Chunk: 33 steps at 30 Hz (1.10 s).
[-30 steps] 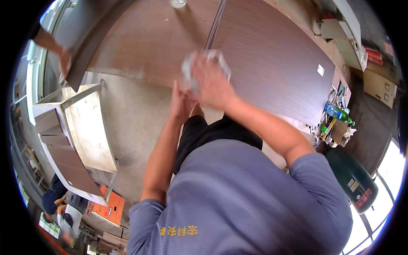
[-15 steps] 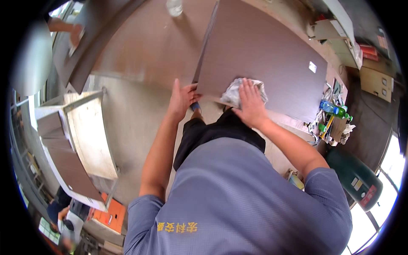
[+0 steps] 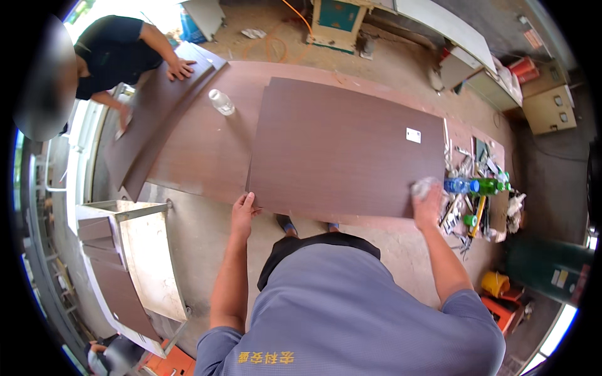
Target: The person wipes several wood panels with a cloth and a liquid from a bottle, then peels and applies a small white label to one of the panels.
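A dark brown panel (image 3: pixel 345 150) with a small white label lies on a brown-topped table (image 3: pixel 194 153). At its near left corner, my left hand (image 3: pixel 242 214) pinches the edge, thumb uppermost. My right hand (image 3: pixel 427 207) is at the near right corner, closed on a crumpled whitish rag (image 3: pixel 425 185) that touches the panel's right edge. Most of those fingers are blurred or hidden by the rag. A clear bottle with a white cap (image 3: pixel 221 102) stands on the tabletop left of the panel.
Across the left end, a co-worker's hands (image 3: pixel 180 69) rest on stacked brown panels (image 3: pixel 166 103). Right of my panel are a blue-labelled bottle (image 3: pixel 461 185), a green bottle (image 3: pixel 488 186) and scattered tools. A cart (image 3: pixel 147 244) with brown boards stands at left; a dark green tank (image 3: pixel 545 266) sits at right.
My right hand has swept the rag from the panel's near edge rightward to its right corner. The left hand has closed on the near left corner. The view has tilted up, showing the co-worker.
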### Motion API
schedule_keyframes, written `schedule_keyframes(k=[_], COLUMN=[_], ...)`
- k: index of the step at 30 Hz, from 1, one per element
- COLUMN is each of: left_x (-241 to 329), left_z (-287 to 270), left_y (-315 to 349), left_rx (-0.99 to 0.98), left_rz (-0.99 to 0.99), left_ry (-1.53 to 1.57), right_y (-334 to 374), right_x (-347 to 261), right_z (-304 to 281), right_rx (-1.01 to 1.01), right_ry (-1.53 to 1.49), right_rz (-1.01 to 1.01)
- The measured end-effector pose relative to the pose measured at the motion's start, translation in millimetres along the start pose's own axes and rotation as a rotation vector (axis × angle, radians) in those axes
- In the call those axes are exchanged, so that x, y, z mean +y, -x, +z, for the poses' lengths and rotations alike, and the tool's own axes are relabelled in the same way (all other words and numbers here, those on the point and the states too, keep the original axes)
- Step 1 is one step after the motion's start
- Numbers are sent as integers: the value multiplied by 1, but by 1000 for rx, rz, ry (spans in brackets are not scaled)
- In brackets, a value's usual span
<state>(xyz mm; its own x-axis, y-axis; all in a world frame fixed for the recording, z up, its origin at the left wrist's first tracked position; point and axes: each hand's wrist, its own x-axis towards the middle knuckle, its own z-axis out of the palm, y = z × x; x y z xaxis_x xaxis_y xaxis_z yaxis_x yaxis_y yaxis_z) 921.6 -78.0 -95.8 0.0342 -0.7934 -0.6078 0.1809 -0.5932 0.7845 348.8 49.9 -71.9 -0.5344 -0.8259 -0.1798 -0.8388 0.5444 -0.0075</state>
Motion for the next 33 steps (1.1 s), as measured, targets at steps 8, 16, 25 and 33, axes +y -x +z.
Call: schedule_keyframes(k=[8,16,25,33], left_x=[-47,-76,-128,-158], left_z=[-22,16,-49,-265], left_y=[53,145,134,245], left_rx=[74,189,619,805], left_rz=[42,-36,308,501], left_ry=[12,-124,-265,-83], right_y=[-62,-70,29,192], right_x=[111,104,-70,-215], right_z=[65,-6,-172,-168], right_rx=[-92,206,393,-13], right_ry=[-192,-540,-1051,-1315], right_rz=[13,-160,-268,-332])
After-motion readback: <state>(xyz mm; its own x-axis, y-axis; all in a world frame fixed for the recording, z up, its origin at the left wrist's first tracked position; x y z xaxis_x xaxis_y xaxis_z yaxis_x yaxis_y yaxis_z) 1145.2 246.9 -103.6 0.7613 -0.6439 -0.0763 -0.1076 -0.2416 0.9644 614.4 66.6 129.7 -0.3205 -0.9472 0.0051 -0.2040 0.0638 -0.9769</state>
